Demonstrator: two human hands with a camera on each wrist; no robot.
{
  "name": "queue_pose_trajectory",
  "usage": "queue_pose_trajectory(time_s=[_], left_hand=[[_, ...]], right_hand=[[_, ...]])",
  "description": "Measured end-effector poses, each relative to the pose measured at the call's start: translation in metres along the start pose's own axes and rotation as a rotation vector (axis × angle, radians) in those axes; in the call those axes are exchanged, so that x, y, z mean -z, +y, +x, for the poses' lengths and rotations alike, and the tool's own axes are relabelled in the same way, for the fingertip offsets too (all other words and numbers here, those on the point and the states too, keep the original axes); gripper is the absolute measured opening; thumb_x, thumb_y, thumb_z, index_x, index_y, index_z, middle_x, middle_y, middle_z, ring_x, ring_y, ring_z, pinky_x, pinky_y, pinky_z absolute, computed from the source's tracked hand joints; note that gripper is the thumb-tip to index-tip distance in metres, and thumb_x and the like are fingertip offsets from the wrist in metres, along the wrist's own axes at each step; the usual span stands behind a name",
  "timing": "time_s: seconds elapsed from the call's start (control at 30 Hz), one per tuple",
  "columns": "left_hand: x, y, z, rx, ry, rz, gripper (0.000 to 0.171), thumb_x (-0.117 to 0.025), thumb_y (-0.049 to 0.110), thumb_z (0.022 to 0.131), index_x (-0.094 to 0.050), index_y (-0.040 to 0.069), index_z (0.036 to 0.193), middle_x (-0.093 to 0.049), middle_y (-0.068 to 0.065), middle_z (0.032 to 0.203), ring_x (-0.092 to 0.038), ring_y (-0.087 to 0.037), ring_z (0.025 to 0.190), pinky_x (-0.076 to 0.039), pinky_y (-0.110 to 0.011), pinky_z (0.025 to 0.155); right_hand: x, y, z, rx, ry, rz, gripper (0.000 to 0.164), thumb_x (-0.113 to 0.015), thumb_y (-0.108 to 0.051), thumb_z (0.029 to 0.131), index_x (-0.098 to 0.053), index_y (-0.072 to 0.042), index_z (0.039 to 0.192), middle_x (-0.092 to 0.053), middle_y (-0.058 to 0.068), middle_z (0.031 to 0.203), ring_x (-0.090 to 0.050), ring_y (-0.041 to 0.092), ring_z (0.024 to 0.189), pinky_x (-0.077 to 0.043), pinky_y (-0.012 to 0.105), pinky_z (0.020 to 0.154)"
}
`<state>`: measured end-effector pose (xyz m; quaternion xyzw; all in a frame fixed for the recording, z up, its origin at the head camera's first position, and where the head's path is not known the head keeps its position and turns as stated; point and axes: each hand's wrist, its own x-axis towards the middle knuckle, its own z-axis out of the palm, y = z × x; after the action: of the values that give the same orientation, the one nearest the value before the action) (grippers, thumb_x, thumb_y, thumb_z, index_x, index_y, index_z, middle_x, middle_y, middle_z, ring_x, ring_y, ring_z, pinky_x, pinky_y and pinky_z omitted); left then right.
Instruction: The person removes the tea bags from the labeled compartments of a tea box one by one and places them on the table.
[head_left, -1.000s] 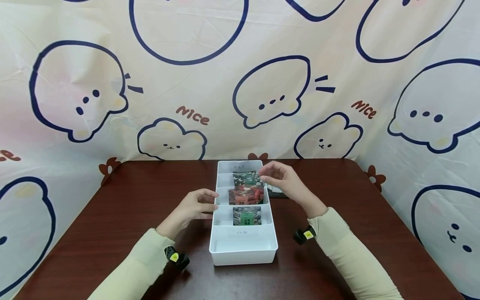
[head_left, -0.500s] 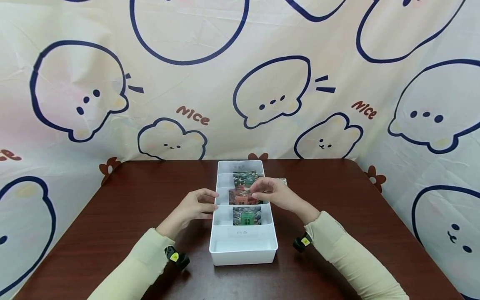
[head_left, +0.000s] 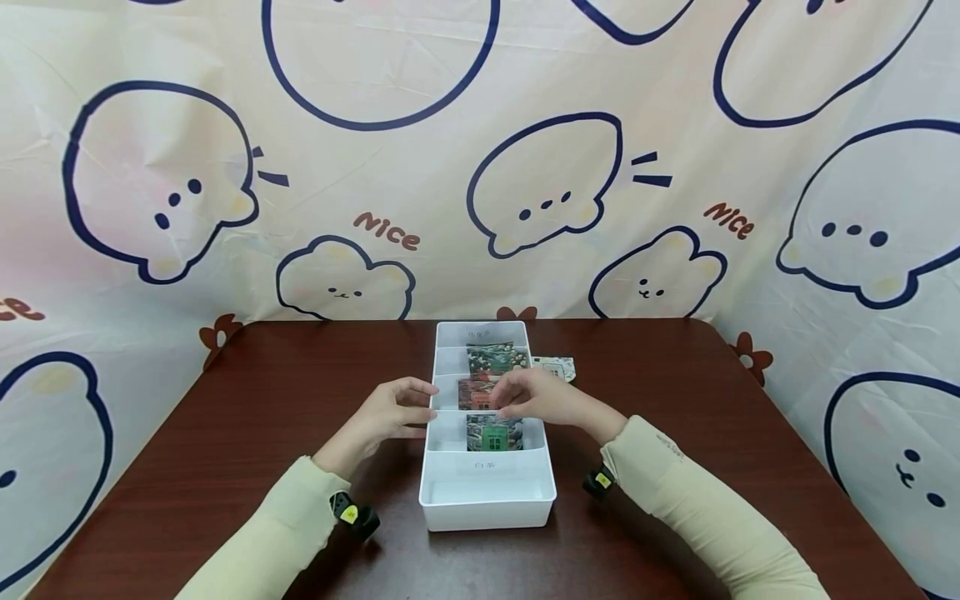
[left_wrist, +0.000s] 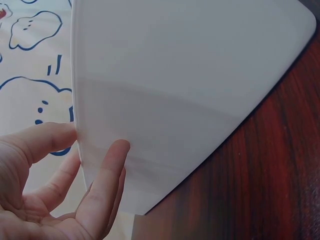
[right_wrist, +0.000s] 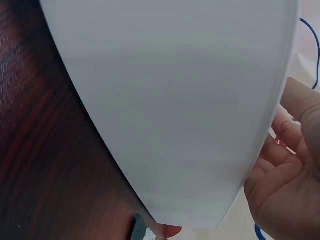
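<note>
A long white divided box [head_left: 487, 492] stands in the middle of the table, with printed labels on some sections. Three small printed sachets stand in its compartments: a dark green one [head_left: 491, 358] at the back, a red one [head_left: 476, 393] in the middle, one with a green label [head_left: 494, 435] in front. My left hand [head_left: 390, 410] touches the box's left side, fingertips at the rim and outer wall [left_wrist: 160, 100]. Reaching over the right rim, my right hand [head_left: 543, 397] has thumb and finger close together at the red sachet, partly covering it. Whether it pinches the sachet, I cannot tell.
A pale sachet [head_left: 555, 367] lies on the table just right of the box's back half. Dark red-brown tabletop [head_left: 285, 433] shows on both sides. A curtain [head_left: 435, 183] with cartoon outlines hangs behind the table and along both sides.
My right hand has come forward and left, from beside the dark green sachet to the red one, uncovering the pale sachet at the right. The left hand stays at the box's side.
</note>
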<state>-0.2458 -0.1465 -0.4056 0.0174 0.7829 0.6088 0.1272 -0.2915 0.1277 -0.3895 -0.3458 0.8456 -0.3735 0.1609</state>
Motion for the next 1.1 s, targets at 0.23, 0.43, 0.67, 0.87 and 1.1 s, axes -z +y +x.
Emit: queue_pose_trajectory(time_s=[0.23,0.43,0.67,0.87,1.1], left_hand=[[0.000,0.000,0.000,0.006,0.005,0.010,0.043,-0.071,0.007,0.086,-0.056,0.001,0.126,-0.053,-0.026,0.126,-0.065,-0.025,0.094,-0.058,-0.048,0.081],[0.000,0.000,0.000,0.005,0.000,0.001,0.044,-0.071,0.007,0.086,-0.056,0.000,0.126,-0.053,-0.027,0.125,-0.066,-0.025,0.094,-0.058,-0.048,0.081],[0.000,-0.001,0.001,0.004,-0.003,-0.006,0.044,-0.072,0.007,0.086,-0.055,0.000,0.126,-0.052,-0.027,0.126,-0.065,-0.026,0.096,-0.058,-0.048,0.081],[0.000,0.000,0.001,0.002,-0.007,-0.005,0.044,-0.070,0.007,0.086,-0.055,0.000,0.127,-0.052,-0.027,0.126,-0.065,-0.030,0.099,-0.058,-0.048,0.081],[0.001,0.000,0.000,0.004,-0.005,-0.003,0.043,-0.071,0.008,0.086,-0.056,0.000,0.126,-0.053,-0.026,0.125,-0.065,-0.028,0.097,-0.058,-0.048,0.081]], right_hand=[[-0.003,-0.008,0.001,-0.036,-0.031,-0.189,0.016,-0.074,-0.017,0.085,-0.067,-0.021,0.099,-0.067,-0.009,0.095,-0.062,0.007,0.089,-0.055,0.027,0.082],[-0.004,-0.011,0.002,-0.051,-0.044,-0.249,0.020,-0.076,-0.012,0.083,-0.065,-0.022,0.096,-0.065,-0.009,0.091,-0.060,0.007,0.085,-0.055,0.028,0.081],[-0.003,-0.012,0.002,-0.021,-0.035,-0.256,0.018,-0.074,-0.008,0.083,-0.065,-0.019,0.094,-0.064,-0.007,0.087,-0.060,0.007,0.082,-0.055,0.025,0.078],[-0.001,-0.007,0.003,0.004,-0.027,-0.214,0.013,-0.071,-0.009,0.087,-0.067,-0.018,0.094,-0.066,-0.007,0.088,-0.061,0.007,0.082,-0.055,0.023,0.078],[0.001,-0.001,0.003,0.018,0.017,-0.145,0.005,-0.066,-0.017,0.092,-0.069,-0.019,0.096,-0.068,-0.005,0.096,-0.062,0.009,0.085,-0.056,0.023,0.077]])
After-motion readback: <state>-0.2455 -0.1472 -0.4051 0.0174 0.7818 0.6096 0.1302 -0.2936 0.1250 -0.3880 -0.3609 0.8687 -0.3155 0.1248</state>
